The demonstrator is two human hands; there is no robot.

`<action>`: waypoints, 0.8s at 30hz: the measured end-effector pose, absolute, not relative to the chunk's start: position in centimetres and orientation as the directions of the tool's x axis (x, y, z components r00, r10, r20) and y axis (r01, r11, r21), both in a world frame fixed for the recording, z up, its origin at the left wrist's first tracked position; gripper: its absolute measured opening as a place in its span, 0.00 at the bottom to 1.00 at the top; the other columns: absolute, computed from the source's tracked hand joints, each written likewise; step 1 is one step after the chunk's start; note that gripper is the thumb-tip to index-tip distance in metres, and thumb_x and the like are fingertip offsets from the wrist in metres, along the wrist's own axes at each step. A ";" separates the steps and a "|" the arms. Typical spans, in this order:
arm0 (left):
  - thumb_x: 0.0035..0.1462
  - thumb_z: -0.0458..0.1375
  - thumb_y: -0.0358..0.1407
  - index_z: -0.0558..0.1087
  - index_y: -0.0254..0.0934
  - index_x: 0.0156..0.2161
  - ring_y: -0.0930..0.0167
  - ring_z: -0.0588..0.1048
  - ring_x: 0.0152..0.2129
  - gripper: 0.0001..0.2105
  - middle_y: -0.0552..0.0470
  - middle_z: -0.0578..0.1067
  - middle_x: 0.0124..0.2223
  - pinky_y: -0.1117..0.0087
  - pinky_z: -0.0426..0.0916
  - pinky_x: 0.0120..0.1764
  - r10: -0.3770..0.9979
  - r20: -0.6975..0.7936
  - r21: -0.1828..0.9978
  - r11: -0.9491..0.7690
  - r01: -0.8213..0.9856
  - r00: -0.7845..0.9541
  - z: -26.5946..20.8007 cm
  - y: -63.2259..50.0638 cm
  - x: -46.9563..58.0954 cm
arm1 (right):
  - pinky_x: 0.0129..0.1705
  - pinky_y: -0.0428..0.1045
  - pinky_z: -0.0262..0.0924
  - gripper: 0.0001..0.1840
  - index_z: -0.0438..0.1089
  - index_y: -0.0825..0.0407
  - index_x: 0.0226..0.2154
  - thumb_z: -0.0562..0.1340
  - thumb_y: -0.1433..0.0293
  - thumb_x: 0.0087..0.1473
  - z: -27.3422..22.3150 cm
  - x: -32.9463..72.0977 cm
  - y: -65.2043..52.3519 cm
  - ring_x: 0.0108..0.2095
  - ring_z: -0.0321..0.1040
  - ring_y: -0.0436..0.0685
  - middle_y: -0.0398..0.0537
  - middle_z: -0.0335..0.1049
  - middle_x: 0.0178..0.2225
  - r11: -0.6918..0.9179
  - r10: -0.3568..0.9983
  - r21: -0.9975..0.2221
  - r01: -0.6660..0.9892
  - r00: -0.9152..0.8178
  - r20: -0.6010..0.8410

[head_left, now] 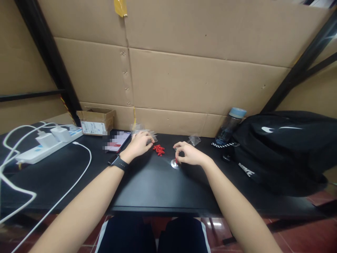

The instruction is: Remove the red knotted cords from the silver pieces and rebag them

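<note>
My left hand (141, 143) lies palm down at the back of the black table, its fingers stretched out over some clear plastic bags (137, 128). Just right of it sits a small heap of red plastic pieces (159, 150), looking like little hooks or clips. My right hand (190, 153) is curled in a pinch, fingertips pointing down at a clear, shiny round disc (174, 164) like a suction cup. A bit of red shows between those fingertips and the disc; its exact shape is hidden by the fingers.
A phone (119, 141) and an open cardboard box (96, 121) stand left, beside a white power strip (50, 146) with chargers and a trailing cable (85, 168). Right are a small clear bag (194, 140), a blue-lidded bottle (230, 124) and a black backpack (281, 151). Cardboard walls the back.
</note>
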State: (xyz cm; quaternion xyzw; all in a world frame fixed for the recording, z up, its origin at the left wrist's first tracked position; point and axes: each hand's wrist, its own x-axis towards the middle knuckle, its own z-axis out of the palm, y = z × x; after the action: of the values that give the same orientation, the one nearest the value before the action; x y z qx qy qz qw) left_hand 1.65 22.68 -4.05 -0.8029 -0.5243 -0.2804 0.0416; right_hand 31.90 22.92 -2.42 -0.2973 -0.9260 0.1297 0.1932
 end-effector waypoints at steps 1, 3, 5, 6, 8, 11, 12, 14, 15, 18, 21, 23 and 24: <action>0.59 0.59 0.37 0.79 0.44 0.38 0.54 0.69 0.51 0.06 0.47 0.77 0.49 0.51 0.58 0.52 0.819 0.490 0.228 -0.452 0.862 0.300 -4.1 22.7 1.6 | 0.54 0.60 0.63 0.05 0.78 0.48 0.26 0.68 0.74 0.49 -2.4 32.0 23.0 0.51 0.68 0.63 0.51 0.72 0.50 0.792 0.595 -0.363 0.491 -0.755 0.276; 0.59 0.59 0.37 0.79 0.44 0.38 0.56 0.71 0.50 0.05 0.47 0.77 0.48 0.51 0.58 0.53 0.814 0.484 0.244 -0.478 0.844 0.321 -4.2 22.8 1.6 | 0.50 0.57 0.65 0.02 0.78 0.48 0.30 0.68 0.71 0.52 -2.3 32.2 23.3 0.46 0.71 0.61 0.50 0.74 0.45 0.795 0.584 -0.390 0.465 -0.761 0.282; 0.57 0.60 0.36 0.79 0.44 0.37 0.57 0.72 0.48 0.05 0.48 0.78 0.46 0.53 0.59 0.53 0.802 0.482 0.265 -0.517 0.814 0.352 -4.4 23.0 1.7 | 0.45 0.54 0.66 0.04 0.78 0.48 0.35 0.68 0.69 0.52 -2.4 32.4 23.6 0.41 0.72 0.58 0.48 0.75 0.40 0.787 0.594 -0.412 0.458 -0.744 0.307; 0.57 0.61 0.36 0.78 0.44 0.37 0.58 0.72 0.48 0.04 0.49 0.78 0.45 0.54 0.59 0.53 0.795 0.479 0.273 -0.537 0.798 0.371 -4.5 23.1 1.8 | 0.44 0.53 0.66 0.07 0.77 0.48 0.37 0.68 0.69 0.52 -2.5 32.5 23.9 0.39 0.72 0.57 0.48 0.75 0.39 0.778 0.611 -0.414 0.472 -0.720 0.328; 0.56 0.62 0.35 0.78 0.43 0.37 0.60 0.73 0.46 0.04 0.49 0.78 0.44 0.57 0.60 0.52 0.781 0.468 0.278 -0.574 0.770 0.414 -4.8 23.2 2.2 | 0.45 0.53 0.65 0.09 0.76 0.49 0.39 0.68 0.71 0.52 -3.2 32.6 24.5 0.39 0.72 0.57 0.49 0.75 0.40 0.750 0.660 -0.390 0.535 -0.645 0.385; 0.57 0.61 0.37 0.78 0.44 0.40 0.60 0.72 0.47 0.06 0.49 0.76 0.44 0.57 0.60 0.52 0.770 0.464 0.269 -0.593 0.759 0.437 -5.1 22.8 3.2 | 0.51 0.58 0.63 0.13 0.74 0.51 0.43 0.67 0.71 0.52 -4.6 32.6 25.6 0.45 0.71 0.61 0.54 0.74 0.44 0.685 0.720 -0.347 0.640 -0.526 0.452; 0.58 0.61 0.38 0.78 0.44 0.41 0.60 0.72 0.47 0.06 0.49 0.75 0.45 0.57 0.60 0.52 0.770 0.464 0.260 -0.591 0.764 0.438 -5.2 22.6 3.6 | 0.53 0.59 0.62 0.16 0.73 0.52 0.45 0.67 0.71 0.53 -5.1 32.6 26.0 0.47 0.70 0.62 0.55 0.74 0.45 0.664 0.736 -0.344 0.664 -0.498 0.459; 0.58 0.61 0.39 0.78 0.45 0.42 0.60 0.71 0.47 0.07 0.49 0.74 0.45 0.56 0.59 0.51 0.768 0.457 0.234 -0.591 0.772 0.449 -5.3 22.2 4.4 | 0.54 0.60 0.62 0.20 0.71 0.52 0.50 0.67 0.70 0.53 -5.9 32.5 26.5 0.50 0.70 0.63 0.57 0.74 0.48 0.635 0.760 -0.354 0.687 -0.472 0.446; 0.58 0.61 0.40 0.79 0.45 0.42 0.60 0.71 0.46 0.07 0.49 0.74 0.44 0.56 0.59 0.51 0.764 0.450 0.220 -0.596 0.772 0.461 -5.3 22.0 4.7 | 0.54 0.60 0.62 0.22 0.70 0.52 0.52 0.66 0.70 0.54 -6.3 32.5 26.8 0.50 0.70 0.63 0.57 0.74 0.48 0.627 0.769 -0.365 0.689 -0.471 0.432; 0.57 0.62 0.38 0.79 0.44 0.41 0.61 0.70 0.46 0.07 0.49 0.73 0.44 0.57 0.59 0.51 0.749 0.448 0.196 -0.615 0.764 0.488 -5.6 21.8 5.3 | 0.52 0.58 0.63 0.23 0.67 0.51 0.54 0.65 0.69 0.55 -6.8 32.4 27.1 0.49 0.72 0.61 0.56 0.75 0.47 0.615 0.784 -0.393 0.683 -0.477 0.397; 0.59 0.60 0.37 0.80 0.44 0.40 0.61 0.70 0.45 0.07 0.49 0.73 0.43 0.58 0.59 0.50 0.745 0.445 0.195 -0.622 0.758 0.497 -5.8 21.8 5.4 | 0.50 0.56 0.64 0.23 0.67 0.51 0.54 0.65 0.69 0.55 -6.8 32.3 27.2 0.45 0.73 0.59 0.55 0.76 0.46 0.613 0.786 -0.406 0.678 -0.473 0.397; 0.60 0.59 0.37 0.80 0.44 0.41 0.62 0.69 0.44 0.08 0.48 0.73 0.43 0.57 0.59 0.49 0.752 0.440 0.194 -0.614 0.765 0.491 -5.9 21.8 5.4 | 0.49 0.55 0.64 0.23 0.68 0.51 0.53 0.65 0.69 0.55 -6.8 32.2 27.2 0.44 0.73 0.59 0.55 0.76 0.46 0.617 0.784 -0.414 0.669 -0.475 0.400; 0.61 0.58 0.37 0.80 0.44 0.42 0.62 0.69 0.45 0.08 0.48 0.73 0.43 0.57 0.59 0.49 0.757 0.436 0.192 -0.606 0.772 0.486 -5.9 21.8 5.4 | 0.49 0.55 0.64 0.22 0.68 0.52 0.52 0.65 0.70 0.54 -6.8 32.1 27.2 0.44 0.73 0.59 0.55 0.76 0.46 0.619 0.782 -0.419 0.664 -0.476 0.402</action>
State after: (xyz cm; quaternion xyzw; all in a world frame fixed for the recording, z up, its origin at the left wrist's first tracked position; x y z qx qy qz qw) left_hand 5.44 21.82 -5.91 -0.8620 -0.4436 -0.2451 0.0147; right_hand 32.15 27.21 -6.77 -0.4238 -0.8528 0.1032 0.2870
